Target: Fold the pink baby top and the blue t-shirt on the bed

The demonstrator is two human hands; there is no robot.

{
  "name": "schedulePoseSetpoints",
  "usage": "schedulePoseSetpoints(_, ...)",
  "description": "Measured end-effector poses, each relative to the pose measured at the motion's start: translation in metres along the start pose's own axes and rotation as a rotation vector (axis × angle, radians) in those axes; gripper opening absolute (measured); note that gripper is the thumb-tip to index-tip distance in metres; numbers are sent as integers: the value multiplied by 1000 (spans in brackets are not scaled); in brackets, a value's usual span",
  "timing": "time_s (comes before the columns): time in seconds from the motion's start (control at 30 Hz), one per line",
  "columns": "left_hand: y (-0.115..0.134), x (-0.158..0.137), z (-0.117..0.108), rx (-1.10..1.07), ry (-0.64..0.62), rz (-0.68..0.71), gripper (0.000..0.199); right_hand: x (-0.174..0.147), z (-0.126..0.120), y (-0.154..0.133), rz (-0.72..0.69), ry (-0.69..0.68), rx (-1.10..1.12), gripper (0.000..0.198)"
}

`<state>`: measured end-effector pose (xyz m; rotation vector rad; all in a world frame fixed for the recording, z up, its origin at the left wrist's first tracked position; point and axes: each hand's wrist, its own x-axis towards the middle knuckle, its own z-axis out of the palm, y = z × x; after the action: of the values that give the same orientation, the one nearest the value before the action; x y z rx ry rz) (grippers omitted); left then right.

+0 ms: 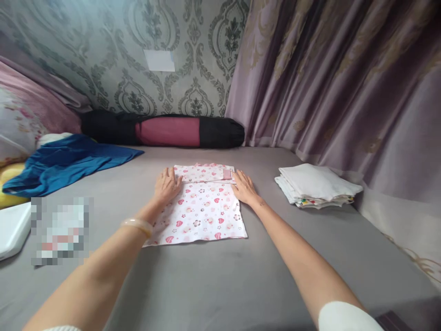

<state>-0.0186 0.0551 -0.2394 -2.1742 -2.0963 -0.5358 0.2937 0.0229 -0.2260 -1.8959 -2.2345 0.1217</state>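
Note:
A white cloth printed with pink hearts and flowers lies flat on the grey bed sheet. Its far part is folded over into a band, with a pink patch at the right end and pink ruffled trim along the far edge. My left hand rests at the band's left end, fingers stretched forward. At the right end, my right hand touches the cloth with its fingers extended. Both hands are open, and their palms are hidden from view.
A stack of folded white cloths lies at the right, near the purple curtain. Along the patterned wall stretches a black and maroon long bag. On the left are a blue cloth, a white object and a blurred-out item.

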Motion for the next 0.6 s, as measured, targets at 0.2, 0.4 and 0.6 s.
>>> schedulePoseSetpoints(0.2, -24, -37, -23, 28, -90, -84, 58, -30, -8, 15, 46, -29, 20, 58)
schedulePoseSetpoints(0.4, -30, -68, -41, -90, -207, -147, 50, -58, -10, 2, 48, 10, 31, 44)
schedulePoseSetpoints(0.6, -22, -100, -69, -238, -271, -237, 45, -93, -16, -11, 71, -2, 77, 36)
